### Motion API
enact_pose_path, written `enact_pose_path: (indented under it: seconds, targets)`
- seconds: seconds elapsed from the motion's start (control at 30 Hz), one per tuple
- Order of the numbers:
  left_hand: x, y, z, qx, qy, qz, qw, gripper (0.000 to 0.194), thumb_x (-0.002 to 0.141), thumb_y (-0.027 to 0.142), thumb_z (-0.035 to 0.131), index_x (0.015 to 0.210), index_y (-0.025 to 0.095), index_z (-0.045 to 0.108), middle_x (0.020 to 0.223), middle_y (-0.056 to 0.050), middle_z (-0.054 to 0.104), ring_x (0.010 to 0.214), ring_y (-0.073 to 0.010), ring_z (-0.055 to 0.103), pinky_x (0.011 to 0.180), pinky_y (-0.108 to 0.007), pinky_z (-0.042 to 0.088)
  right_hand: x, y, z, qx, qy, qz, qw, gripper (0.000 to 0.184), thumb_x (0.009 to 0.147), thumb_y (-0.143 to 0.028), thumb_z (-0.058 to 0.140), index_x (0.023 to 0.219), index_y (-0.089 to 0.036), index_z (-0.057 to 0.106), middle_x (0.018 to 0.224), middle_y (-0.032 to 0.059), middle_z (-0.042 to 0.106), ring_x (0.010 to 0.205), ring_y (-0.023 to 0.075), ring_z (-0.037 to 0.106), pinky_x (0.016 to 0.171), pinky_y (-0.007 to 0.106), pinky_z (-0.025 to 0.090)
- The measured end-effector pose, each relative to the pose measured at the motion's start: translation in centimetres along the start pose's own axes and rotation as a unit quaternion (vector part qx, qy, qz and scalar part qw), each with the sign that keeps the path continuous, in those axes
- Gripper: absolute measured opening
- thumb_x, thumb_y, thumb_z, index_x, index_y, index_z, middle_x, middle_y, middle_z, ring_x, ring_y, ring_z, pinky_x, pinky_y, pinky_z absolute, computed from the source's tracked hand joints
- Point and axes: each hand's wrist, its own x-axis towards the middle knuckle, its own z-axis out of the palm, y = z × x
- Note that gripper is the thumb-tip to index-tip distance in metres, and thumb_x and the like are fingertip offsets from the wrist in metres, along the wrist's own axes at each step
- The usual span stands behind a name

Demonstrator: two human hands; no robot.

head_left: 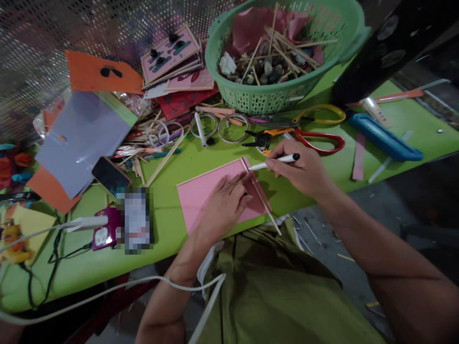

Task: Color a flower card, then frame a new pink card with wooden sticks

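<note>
A sheet of pink card (201, 198) lies on the green table, with a thin wooden stick (208, 173) along its far edge. Another wooden stick (267, 208) runs down the card's right side and sticks out past its near edge. My left hand (227, 203) rests flat on the card, fingers stretched toward the top right corner. In my right hand (297, 167) is a white marker (263, 165) with a black end, held in a pinch. Its tip meets the card's corner by a short dark line, near my left fingertips.
Behind stands a green basket (258, 95) of stones and sticks. Red-handled pliers (319, 141), yellow-handled scissors (319, 114) and tape rolls (233, 128) lie beyond the card. A blue tool (387, 138) is at right. Phones (112, 177), cables and a purple power socket (105, 231) lie left.
</note>
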Motion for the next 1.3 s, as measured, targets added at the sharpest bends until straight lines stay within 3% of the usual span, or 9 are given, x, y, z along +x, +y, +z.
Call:
enact_pose_path:
  seconds: [0.13, 0.33, 0.8, 1.3]
  targets:
    - [0.0, 0.0, 0.1, 0.009, 0.000, 0.001, 1.000, 0.044, 0.115, 0.042, 0.027, 0.123, 0.017, 0.062, 0.164, -0.017, 0.053, 0.160, -0.0198, 0.042, 0.135, -0.049, 0.032, -0.1, 0.1, -0.2, 0.006, -0.007, -0.002, 1.000, 0.018, 0.094, -0.037, 0.072, 0.081, -0.025, 0.066, 0.070, -0.0009, 0.066, 0.059, 0.0163, 0.058, 0.057, 0.032, 0.042]
    - [0.0, -0.1, 0.2, 0.017, 0.001, 0.001, 1.000, 0.046, 0.115, 0.041, 0.028, 0.144, 0.016, 0.054, 0.165, -0.017, 0.053, 0.159, -0.0202, 0.044, 0.134, -0.052, 0.034, -0.3, 0.1, -0.3, 0.014, -0.012, 0.001, 1.000, 0.017, 0.094, -0.037, 0.072, 0.083, -0.025, 0.066, 0.068, -0.0016, 0.065, 0.058, 0.0153, 0.058, 0.055, 0.031, 0.042]
    - [-0.1, 0.0, 0.1, 0.014, 0.002, 0.000, 1.000, 0.052, 0.115, 0.038, 0.028, 0.160, 0.019, 0.045, 0.166, -0.014, 0.051, 0.159, -0.0198, 0.043, 0.135, -0.050, 0.033, -1.7, -0.4, -1.0, 0.018, -0.030, 0.004, 0.999, 0.025, 0.095, -0.045, 0.072, 0.079, -0.027, 0.065, 0.064, -0.0021, 0.062, 0.055, 0.0153, 0.052, 0.051, 0.032, 0.040]
    - [0.1, -0.3, 0.5, -0.001, 0.008, 0.005, 1.000, 0.053, 0.115, 0.038, 0.027, 0.164, 0.022, 0.038, 0.168, -0.012, 0.050, 0.160, -0.0206, 0.042, 0.135, -0.053, 0.029, -4.1, -2.1, -2.3, 0.002, -0.064, 0.051, 0.997, 0.016, 0.087, -0.034, 0.069, 0.078, -0.022, 0.065, 0.064, -0.0010, 0.062, 0.055, 0.0133, 0.049, 0.052, 0.030, 0.035]
